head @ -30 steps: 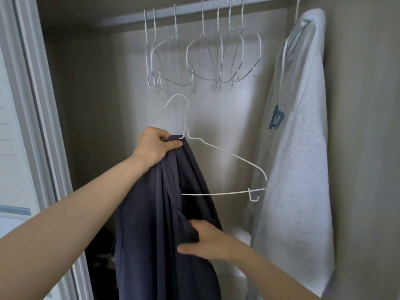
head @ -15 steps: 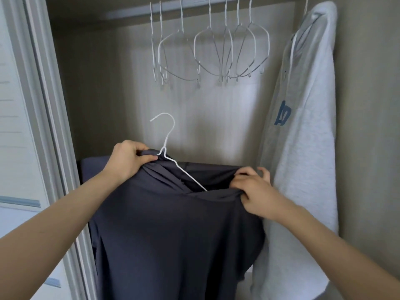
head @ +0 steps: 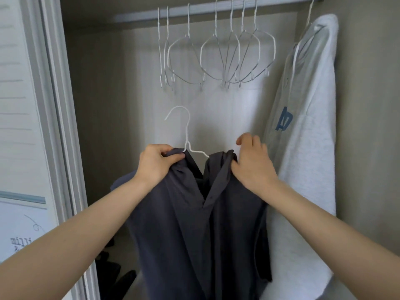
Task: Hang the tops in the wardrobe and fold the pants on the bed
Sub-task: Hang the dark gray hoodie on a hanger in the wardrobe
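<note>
Head view looks into a wardrobe [head: 97, 126] whose rail [head: 216, 8] carries empty hangers [head: 218, 59] and a white top [head: 307, 131], while below the rail both hands, left [head: 157, 164] and right [head: 252, 163], grip the dark shirt [head: 194, 224] at its collar on a white hanger [head: 186, 135].

Two bare forearms, no sleeves in view, left grip [head: 155, 164] and right grip [head: 252, 162] ungloved, wrists unadorned

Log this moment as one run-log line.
step: dressing hanger | left hand: grips dark top collar | right hand: holds other collar side | white hanger: inside top, off rail
</note>
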### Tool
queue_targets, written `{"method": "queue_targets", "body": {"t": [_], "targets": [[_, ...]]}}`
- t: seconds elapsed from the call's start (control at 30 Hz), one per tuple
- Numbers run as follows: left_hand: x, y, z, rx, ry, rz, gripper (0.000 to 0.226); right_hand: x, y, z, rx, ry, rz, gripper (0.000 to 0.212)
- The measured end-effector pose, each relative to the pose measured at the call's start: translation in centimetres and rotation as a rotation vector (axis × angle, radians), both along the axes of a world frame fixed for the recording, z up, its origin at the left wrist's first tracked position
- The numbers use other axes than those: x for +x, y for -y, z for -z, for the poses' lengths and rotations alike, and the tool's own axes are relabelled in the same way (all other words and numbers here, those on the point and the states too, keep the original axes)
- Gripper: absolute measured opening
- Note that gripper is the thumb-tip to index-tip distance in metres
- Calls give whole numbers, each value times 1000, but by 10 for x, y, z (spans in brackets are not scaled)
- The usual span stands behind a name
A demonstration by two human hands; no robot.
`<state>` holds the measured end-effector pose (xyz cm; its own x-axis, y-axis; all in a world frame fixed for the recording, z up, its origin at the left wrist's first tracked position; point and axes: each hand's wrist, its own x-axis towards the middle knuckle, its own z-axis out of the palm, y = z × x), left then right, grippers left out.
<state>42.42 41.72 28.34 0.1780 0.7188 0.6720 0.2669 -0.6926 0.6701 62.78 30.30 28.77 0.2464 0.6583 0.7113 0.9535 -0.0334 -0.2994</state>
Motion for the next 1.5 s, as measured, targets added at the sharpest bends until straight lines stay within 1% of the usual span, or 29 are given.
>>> {"method": "queue_targets", "body": {"t": [0.03, 0.07, 0.1, 0.17, 0.23, 0.27, 0.33, 0.37, 0.43, 0.53, 0.57, 0.6, 0.7, 0.73, 0.77, 0.83, 0.87, 0.93, 1.0, 1.03, 1.13, 1.2, 1.27, 1.37, 1.43, 1.5], "targets": [[-3, -3, 0, -27, 29, 0, 21, 4, 3, -1, -138, -56, 60, 17], [-6, -5, -1, -46, 51, -2, 20, 7, 5, -3, -273, -139, 49, 27], [-8, -7, -1, -50, 62, -10, 19, 10, 6, -4, -365, -213, -15, 33], [-7, -9, -2, -26, 52, -29, 18, 11, 7, -9, -408, -278, -142, 34], [-6, -9, -4, -1, 13, -21, 21, 10, 7, -11, -373, -359, -253, 36], [-6, -8, -6, 0, -19, 5, 25, 9, 7, -12, -355, -414, -303, 37], [-12, -9, -8, -7, -68, 88, 32, 11, 10, -13, -321, -465, -366, 36], [-18, -12, -7, -12, -74, 124, 33, 15, 12, -14, -297, -476, -390, 33], [-36, -22, -3, -20, -60, 139, 32, 27, 16, -14, -229, -504, -430, 21], [-63, -39, 6, -61, -6, 89, 38, 41, 17, -15, -147, -560, -441, 7], [-68, -43, 8, -73, 14, 77, 38, 43, 15, -16, -149, -578, -448, 7], [-70, -45, 8, -65, 16, 61, 38, 43, 13, -16, -168, -574, -447, 11], [-74, -49, 6, 58, -49, -53, 39, 42, 6, -19, -224, -488, -402, 13], [-74, -49, 5, 93, -59, -97, 39, 44, 6, -19, -206, -461, -382, 19], [-78, -49, 5, 117, -60, -136, 38, 46, 5, -19, -179, -441, -361, 25], [-84, -49, 6, 149, -62, -186, 36, 51, 7, -18, -137, -434, -345, 23], [-87, -49, 6, 178, -92, -215, 33, 52, 8, -18, -120, -461, -370, 20], [-90, -49, 6, 274, -208, -253, 24, 49, 10, -13, -64, -581, -464, 23], [-88, -48, 3, 324, -269, -197, 12, 43, 8, -10, 9, -688, -544, 27], [-86, -47, 0, 328, -275, -152, 9, 41, 7, -10, 39, -705, -566, 28], [-78, -45, -10, 364, -310, -86, 7, 37, 11, -11, 79, -684, -588, 30], [-74, -46, -14, 378, -301, -80, 7, 39, 16, -12, 98, -680, -550, 31], [-70, -48, -17, 361, -249, -61, 8, 42, 21, -12, 110, -651, -474, 28], [-62, -50, -20, 351, -187, -6, 16, 47, 31, -18, 53, -523, -367, 20], [-54, -50, -25, 335, -166, 24, 15, 44, 42, -27, 19, -456, -355, 17], [-44, -50, -30, 319, -151, 58, 13, 40, 53, -34, -45, -362, -349, 19]]}}
